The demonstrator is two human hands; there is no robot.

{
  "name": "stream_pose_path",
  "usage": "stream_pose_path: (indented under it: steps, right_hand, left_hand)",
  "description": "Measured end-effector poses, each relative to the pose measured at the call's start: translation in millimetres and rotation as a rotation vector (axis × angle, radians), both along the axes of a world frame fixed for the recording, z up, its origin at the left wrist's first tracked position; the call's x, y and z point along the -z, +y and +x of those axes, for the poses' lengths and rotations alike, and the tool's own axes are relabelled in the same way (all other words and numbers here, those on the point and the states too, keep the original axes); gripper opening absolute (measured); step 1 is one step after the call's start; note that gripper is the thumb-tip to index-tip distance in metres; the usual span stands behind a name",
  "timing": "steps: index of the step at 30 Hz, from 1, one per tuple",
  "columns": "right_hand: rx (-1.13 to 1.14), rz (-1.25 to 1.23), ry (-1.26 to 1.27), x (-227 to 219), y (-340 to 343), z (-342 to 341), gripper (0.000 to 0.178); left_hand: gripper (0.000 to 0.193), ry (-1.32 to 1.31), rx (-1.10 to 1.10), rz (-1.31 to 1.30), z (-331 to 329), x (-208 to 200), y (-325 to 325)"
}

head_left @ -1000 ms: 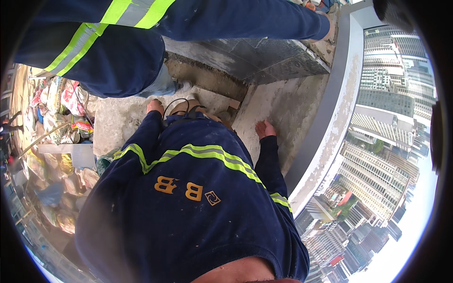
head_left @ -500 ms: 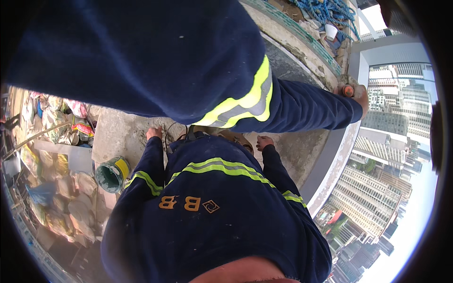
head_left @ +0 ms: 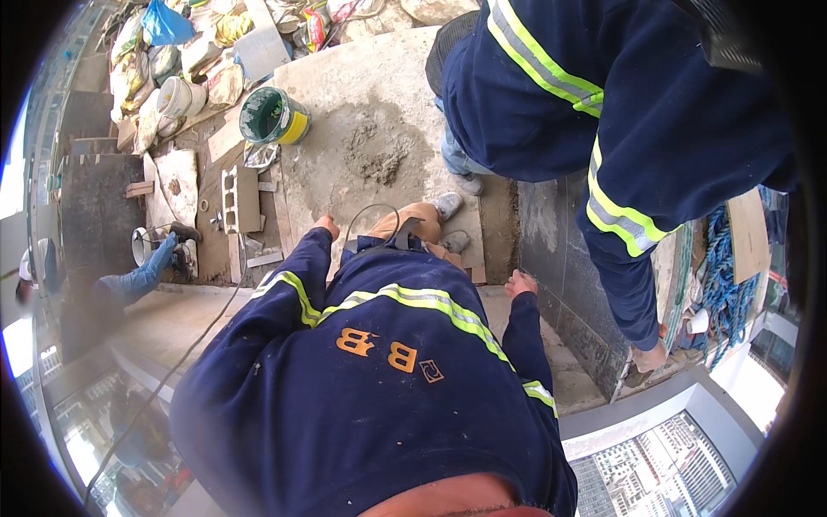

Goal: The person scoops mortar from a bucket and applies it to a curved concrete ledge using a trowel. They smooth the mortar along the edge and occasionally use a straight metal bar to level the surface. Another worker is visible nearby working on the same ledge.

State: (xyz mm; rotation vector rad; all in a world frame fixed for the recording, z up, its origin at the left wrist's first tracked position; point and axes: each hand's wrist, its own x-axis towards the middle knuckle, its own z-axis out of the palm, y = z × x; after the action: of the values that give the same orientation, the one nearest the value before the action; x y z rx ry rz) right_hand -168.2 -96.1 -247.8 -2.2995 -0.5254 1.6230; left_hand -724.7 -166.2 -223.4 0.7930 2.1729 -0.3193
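Outdoors: rough concrete slab [head_left: 379, 86] at frame centre, mortar heap [head_left: 379, 155] upper centre, green bucket [head_left: 271, 116] upper left. Left hand [head_left: 326, 227] and right hand [head_left: 519, 283] both rest flat, released, on the slab.

A navy work jacket [head_left: 689, 112] has long sleeves. Yellow reflective bands [head_left: 620, 220] with a grey middle strip cross the chest and ring the sleeve above an ungloved hand [head_left: 650, 355]. Blue jeans [head_left: 452, 155], pale dusty shoes [head_left: 469, 183].
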Motion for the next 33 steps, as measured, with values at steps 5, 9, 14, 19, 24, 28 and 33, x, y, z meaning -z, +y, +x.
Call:
stream_pose_path:
  steps: [5, 9, 14, 19, 24, 28, 33]
  right_hand:
    - [-0.198, -0.069, 0.087, 10, 27, -49, 0.028]
    - [-0.471, -0.061, 0.044, 4, 57, -96, 0.028]
    - [-1.199, 0.430, -0.137, -73, 126, -214, 0.040]
    - [-1.109, 0.664, 0.431, -200, 220, -348, 0.039]
    - [-0.895, 0.767, 0.530, -238, 302, -422, 0.042]
    - [-0.465, 0.666, 0.210, -223, 364, -456, 0.035]
    - [-0.194, 0.488, 0.078, -208, 471, -486, 0.022]
  left_hand:
    - [0.046, -0.013, -0.325, -0.018, -13, 8, -124]
    - [0.043, 0.096, -0.366, 0.004, -11, 0, -130]
    - [0.047, 0.166, -0.443, 0.185, -70, 22, -34]
    - [0.035, 0.194, -0.248, 0.464, -149, 13, 231]
    - [0.049, 0.047, -0.193, 0.941, -266, 69, 472]
    - [0.047, -0.268, 0.029, 0.722, -219, 27, 622]
    - [0.048, -0.424, 0.080, 0.679, -271, 25, 645]
